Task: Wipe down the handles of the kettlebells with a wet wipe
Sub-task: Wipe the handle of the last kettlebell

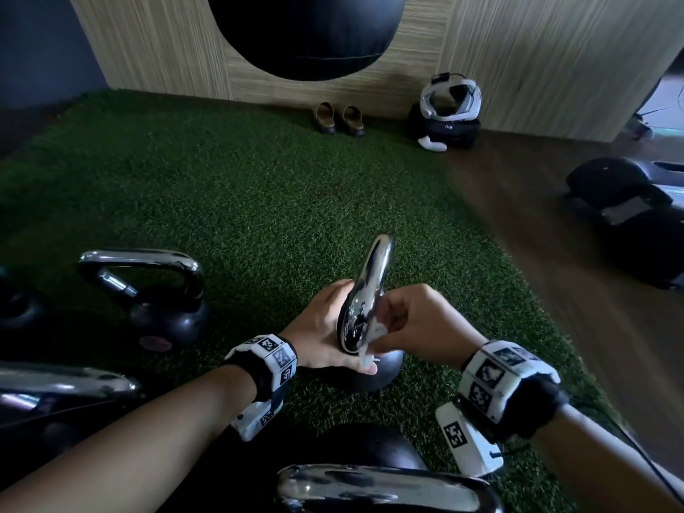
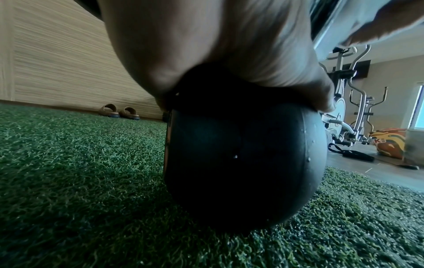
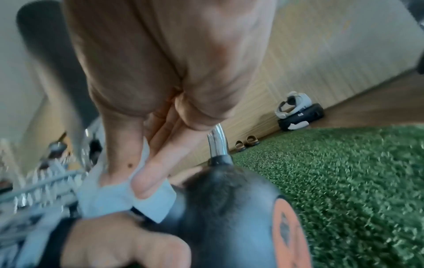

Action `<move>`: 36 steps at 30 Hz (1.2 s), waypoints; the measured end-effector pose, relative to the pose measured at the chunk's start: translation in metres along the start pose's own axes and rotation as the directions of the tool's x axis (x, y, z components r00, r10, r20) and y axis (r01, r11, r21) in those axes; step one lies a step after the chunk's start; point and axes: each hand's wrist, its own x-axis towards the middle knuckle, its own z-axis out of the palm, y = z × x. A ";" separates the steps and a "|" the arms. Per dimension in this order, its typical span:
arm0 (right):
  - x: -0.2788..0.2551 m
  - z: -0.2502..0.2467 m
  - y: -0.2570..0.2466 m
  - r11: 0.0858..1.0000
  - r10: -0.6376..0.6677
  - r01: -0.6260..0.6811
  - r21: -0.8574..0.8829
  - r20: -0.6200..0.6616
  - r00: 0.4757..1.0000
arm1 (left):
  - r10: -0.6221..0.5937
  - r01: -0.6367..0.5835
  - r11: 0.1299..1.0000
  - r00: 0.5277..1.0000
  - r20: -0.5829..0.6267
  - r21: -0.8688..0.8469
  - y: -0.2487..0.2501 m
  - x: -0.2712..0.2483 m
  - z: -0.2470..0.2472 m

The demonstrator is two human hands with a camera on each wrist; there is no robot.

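Right now the right hand (image 1: 414,327) pinches a white wet wipe (image 3: 128,195) between thumb and curled fingers against the chrome handle (image 1: 366,294) near its base. At frame centre, the left hand (image 1: 322,327) cups that handle's other side, palm resting on the black kettlebell (image 2: 243,157), which sits on green turf (image 1: 229,201). More kettlebells (image 1: 148,294) stand at lower left.

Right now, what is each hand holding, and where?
The right hand pinches the wet wipe against the lower handle. The left hand steadies the kettlebell at the handle's base.
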 end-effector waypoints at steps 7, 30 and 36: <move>0.006 0.009 0.013 0.973 -0.084 0.072 -0.220 -0.046 0.995 | 0.004 -0.005 0.998 1.000 0.006 0.060 -0.002 0.006 0.003; 0.045 0.001 0.027 0.997 -0.048 0.037 0.075 0.157 0.986 | -0.048 0.048 0.999 0.998 0.034 -0.001 -0.011 0.001 0.003; 0.037 -0.001 0.037 0.602 -0.101 -0.195 0.774 0.316 0.943 | -0.021 0.020 0.999 0.999 0.027 0.045 -0.015 0.003 0.005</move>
